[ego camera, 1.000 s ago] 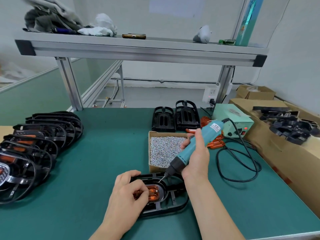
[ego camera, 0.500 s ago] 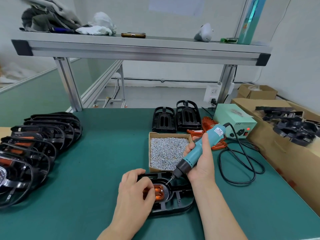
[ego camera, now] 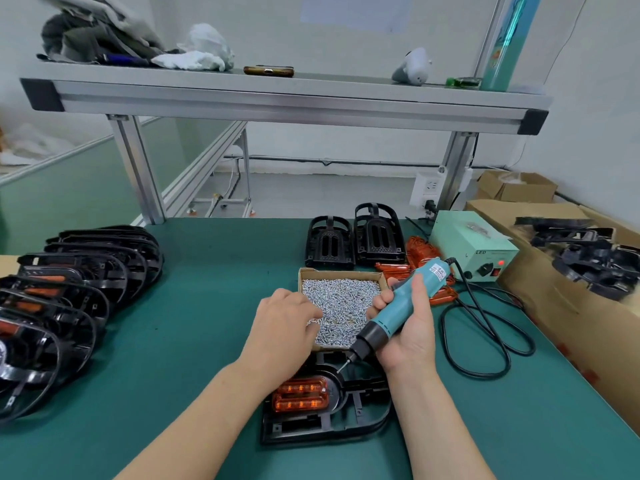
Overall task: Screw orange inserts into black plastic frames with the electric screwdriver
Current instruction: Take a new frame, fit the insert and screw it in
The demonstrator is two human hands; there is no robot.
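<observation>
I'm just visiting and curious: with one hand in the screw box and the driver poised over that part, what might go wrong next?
1. The left hand is in the screw box, so nothing steadies the black frame; the orange insert might shift out of line.
2. The electric screwdriver in the right hand has its bit just above the frame; a slip could scratch it.
3. The looped cable could snag the tool.

Curled left grip [ego camera: 282,327], clenched right grip [ego camera: 412,339]
</observation>
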